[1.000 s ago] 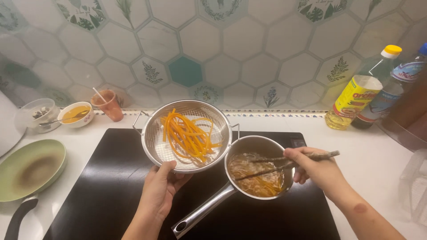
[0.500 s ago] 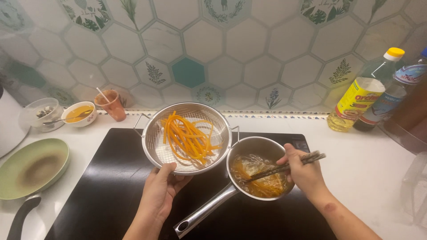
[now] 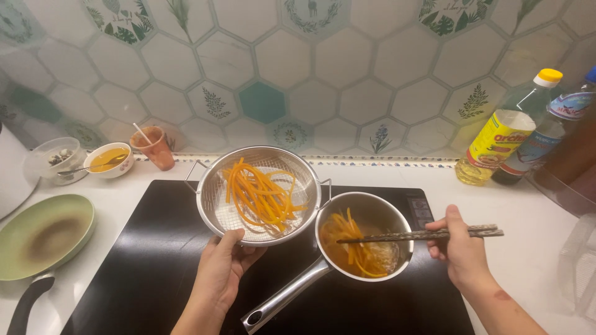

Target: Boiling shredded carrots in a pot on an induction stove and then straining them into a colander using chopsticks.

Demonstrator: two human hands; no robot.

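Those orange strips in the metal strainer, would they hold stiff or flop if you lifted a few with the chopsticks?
Probably floppy: the orange strips lie bent and looped over each other in the strainer, not straight. Likely slippery too, since those in the saucepan sit in liquid under the chopsticks. Thin as they are, they look light.

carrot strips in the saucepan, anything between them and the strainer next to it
Nothing visible does. The saucepan sits right beside the strainer, rims almost touching. The right hand holds the chopsticks over the pan's carrot strips; the left hand holds the strainer's near rim.
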